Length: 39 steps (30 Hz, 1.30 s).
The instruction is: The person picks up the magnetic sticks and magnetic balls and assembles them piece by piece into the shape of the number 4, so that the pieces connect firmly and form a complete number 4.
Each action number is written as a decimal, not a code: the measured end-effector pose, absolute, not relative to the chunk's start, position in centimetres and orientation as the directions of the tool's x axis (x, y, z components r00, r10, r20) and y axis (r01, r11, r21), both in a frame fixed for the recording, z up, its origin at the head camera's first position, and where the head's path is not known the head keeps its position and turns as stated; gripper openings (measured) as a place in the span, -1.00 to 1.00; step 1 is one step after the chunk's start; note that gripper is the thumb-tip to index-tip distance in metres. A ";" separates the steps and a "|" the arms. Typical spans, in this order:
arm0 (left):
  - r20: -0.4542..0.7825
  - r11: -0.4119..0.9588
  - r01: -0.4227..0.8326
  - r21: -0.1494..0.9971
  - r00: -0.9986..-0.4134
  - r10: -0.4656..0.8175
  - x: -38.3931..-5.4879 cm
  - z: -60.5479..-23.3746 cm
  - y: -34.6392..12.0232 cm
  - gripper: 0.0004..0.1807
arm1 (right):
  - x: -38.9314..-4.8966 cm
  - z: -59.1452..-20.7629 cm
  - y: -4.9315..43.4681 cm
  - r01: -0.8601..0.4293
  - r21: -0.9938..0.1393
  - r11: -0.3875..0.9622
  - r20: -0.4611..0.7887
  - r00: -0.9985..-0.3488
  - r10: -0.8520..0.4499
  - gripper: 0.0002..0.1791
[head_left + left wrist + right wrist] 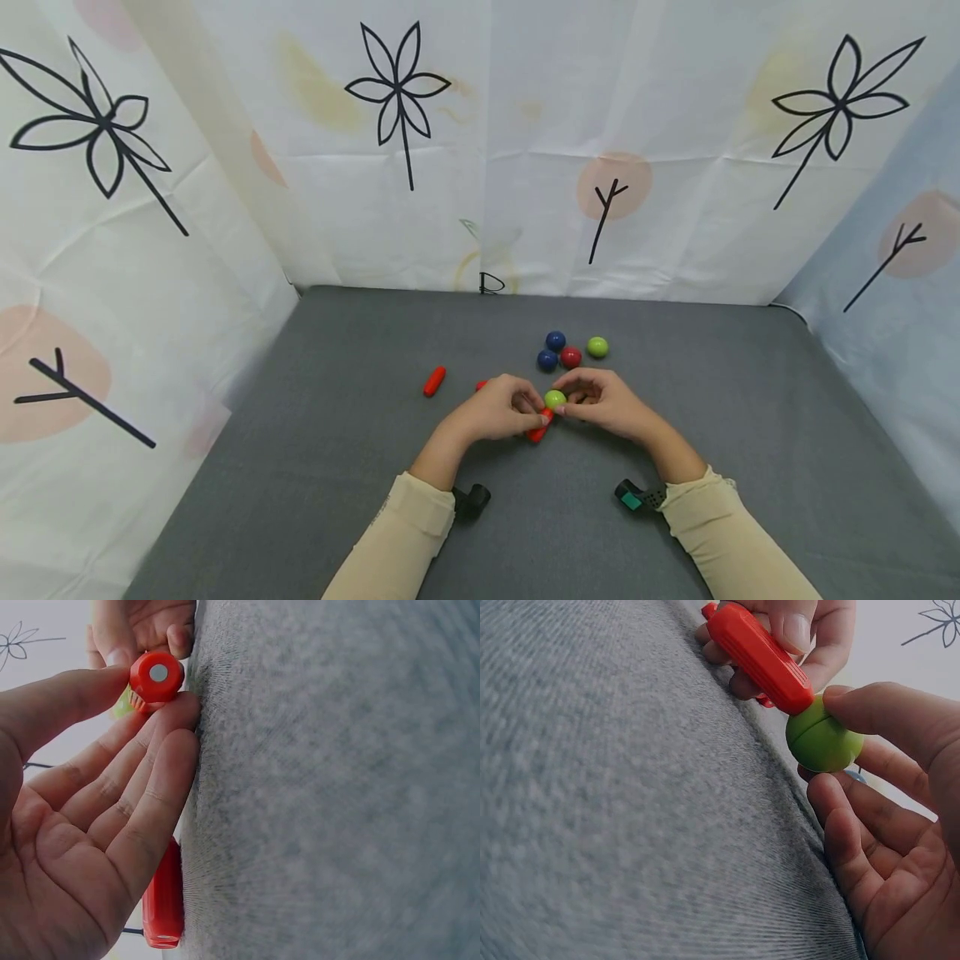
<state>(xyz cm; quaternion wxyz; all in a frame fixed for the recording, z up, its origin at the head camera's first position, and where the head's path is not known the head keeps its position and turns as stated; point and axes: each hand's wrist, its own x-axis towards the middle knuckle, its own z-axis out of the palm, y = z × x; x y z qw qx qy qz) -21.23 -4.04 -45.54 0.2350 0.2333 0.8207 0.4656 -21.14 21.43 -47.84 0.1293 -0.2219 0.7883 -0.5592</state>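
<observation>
My left hand [501,410] pinches a red ribbed rod [761,660] between thumb and fingers, above the grey cloth. A pale round disc shows in the rod's end face in the left wrist view. With thumb and fingertips, my right hand [604,405] holds a green ball [825,739] that has a thin seam round it. The rod's far end meets the ball in the right wrist view. Beside the left hand lies a second red rod [163,900], mostly hidden behind the fingers in the head view.
Another red rod [434,381] lies to the left on the grey table [360,500]. Beyond the hands sit two blue balls [547,360], a red ball [571,357] and a second green ball [597,347]. Patterned white cloth walls [525,108] surround the table's back and sides.
</observation>
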 end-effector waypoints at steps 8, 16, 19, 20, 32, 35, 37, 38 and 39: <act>-0.197 0.450 0.120 0.885 -0.779 0.596 -21.2 -45.5 -4.1 -0.90 | -21.2 -47.9 21.2 -0.230 -0.925 0.303 0.055 -0.870 -0.491 -0.67; -0.215 0.420 0.071 0.905 -0.775 0.594 -21.2 -45.5 -4.2 -0.88 | -21.3 -48.2 21.1 -0.256 -0.914 0.315 0.075 -0.869 -0.490 -0.70; -0.227 0.421 0.055 0.905 -0.775 0.589 -21.2 -45.5 -4.2 -0.86 | -21.3 -48.2 21.1 -0.261 -0.914 0.310 0.081 -0.867 -0.492 -0.70; -0.234 0.424 0.047 0.905 -0.776 0.586 -21.2 -45.5 -4.3 -0.86 | -21.3 -48.2 21.1 -0.261 -0.915 0.308 0.081 -0.867 -0.492 -0.70; -0.303 0.428 -0.055 0.902 -0.788 0.536 -21.1 -45.6 -4.3 -0.85 | -21.2 -47.9 21.3 -0.268 -0.908 0.323 0.133 -0.913 -0.385 -0.77; -0.315 0.438 -0.066 0.897 -0.790 0.526 -21.0 -45.7 -4.1 -0.87 | -21.3 -47.8 21.7 -0.267 -0.905 0.332 0.177 -0.945 -0.276 -0.78; -0.321 0.441 -0.073 0.895 -0.791 0.521 -21.0 -45.8 -4.1 -0.87 | -21.4 -47.7 22.0 -0.267 -0.902 0.340 0.212 -0.958 -0.191 -0.78; -0.323 0.439 -0.077 0.895 -0.792 0.518 -20.9 -45.8 -4.1 -0.88 | -21.5 -47.7 22.2 -0.259 -0.900 0.350 0.222 -0.964 -0.144 -0.78; -0.324 0.436 -0.082 0.896 -0.792 0.517 -20.9 -45.8 -4.1 -0.88 | -21.6 -47.7 22.3 -0.256 -0.899 0.355 0.235 -0.967 -0.100 -0.77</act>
